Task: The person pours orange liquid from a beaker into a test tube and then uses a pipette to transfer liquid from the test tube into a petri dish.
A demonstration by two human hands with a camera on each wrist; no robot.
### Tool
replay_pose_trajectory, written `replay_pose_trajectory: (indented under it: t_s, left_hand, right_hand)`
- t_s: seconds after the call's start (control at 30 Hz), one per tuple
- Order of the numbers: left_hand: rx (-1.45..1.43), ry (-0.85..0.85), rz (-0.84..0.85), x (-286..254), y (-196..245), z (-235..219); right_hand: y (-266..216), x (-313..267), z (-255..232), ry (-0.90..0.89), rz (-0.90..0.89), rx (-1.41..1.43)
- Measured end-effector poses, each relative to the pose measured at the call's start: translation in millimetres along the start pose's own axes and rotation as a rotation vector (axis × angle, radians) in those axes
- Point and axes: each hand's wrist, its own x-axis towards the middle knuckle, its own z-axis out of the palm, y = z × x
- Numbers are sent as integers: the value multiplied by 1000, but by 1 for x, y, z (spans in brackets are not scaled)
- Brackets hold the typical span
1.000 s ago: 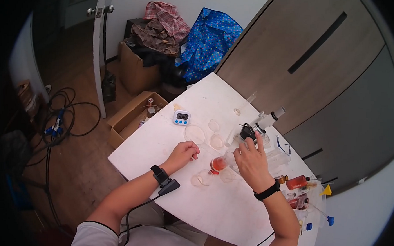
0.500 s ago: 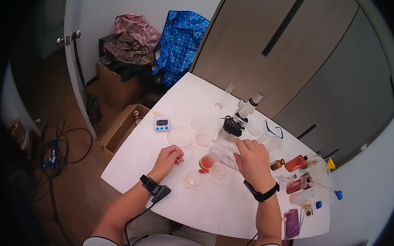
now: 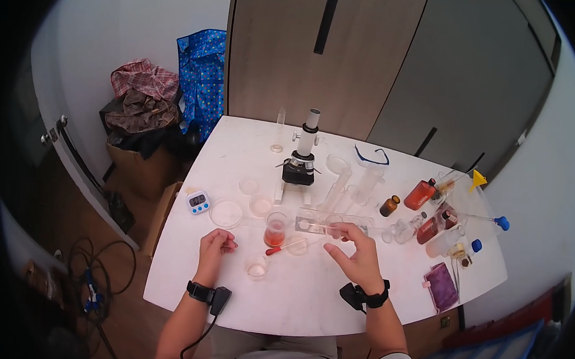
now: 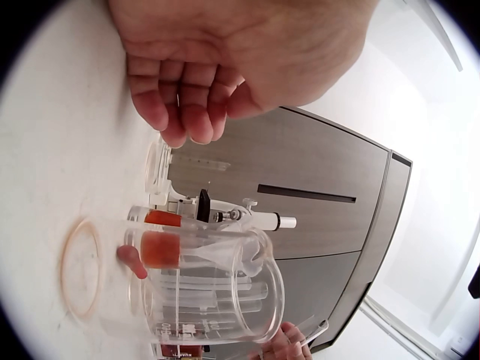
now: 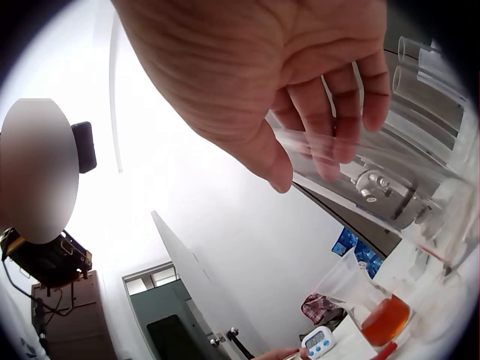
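Observation:
My left hand (image 3: pixel 214 247) hovers low over the white table's left part, fingers loosely curled and holding nothing. Right of it stands a flask (image 3: pixel 275 233) with orange-red liquid. A dropper with a red bulb (image 3: pixel 273 251) and a small clear beaker (image 4: pixel 259 330) are just in front. On the other side, my right hand (image 3: pixel 359 259) has thumb and fingers parted in a C at the top of a clear glass vessel (image 5: pixel 431 206). The fingers overlap its wall in the right wrist view; firm contact does not show. Behind lies a slide tray (image 3: pixel 311 227).
A microscope (image 3: pixel 301 161) stands at the back middle. Shallow clear dishes (image 3: pixel 226 213) and a timer (image 3: pixel 198 202) are on the left. Brown and red bottles (image 3: pixel 419 195), a yellow funnel (image 3: pixel 477 181), safety glasses (image 3: pixel 372 157) and a purple pouch (image 3: pixel 441 287) occupy the right.
My right hand has drawn back from beside the microscope toward the front, its pointing index finger now bent and thumb spread. The head view has turned right. The left hand stays loosely curled.

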Motion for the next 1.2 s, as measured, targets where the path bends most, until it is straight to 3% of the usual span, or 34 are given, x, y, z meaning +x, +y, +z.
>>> replay_pose_trajectory:
  t_s: [0.13,0.33,0.5,0.63,0.8,1.2]
  left_hand:
    - [20,-3,-11,-1,0,0]
    - [61,-3,34,0,-5,-2]
    - [23,16,47,2,-8,-4]
    - [21,-12,63,3,-11,-7]
    - [64,-11,56,2,-8,-6]
    - [56,-2,51,-1,-2,-1]
  right_hand:
    - [25,-25,-16,102,139,206]
    - [65,-43,-52,243,159,281]
    - [107,-24,-79,552,152,298]
    - [126,-6,-81,567,110,262]
    - [145,10,-66,462,56,146]
    - [159,15,-58,407,90,93]
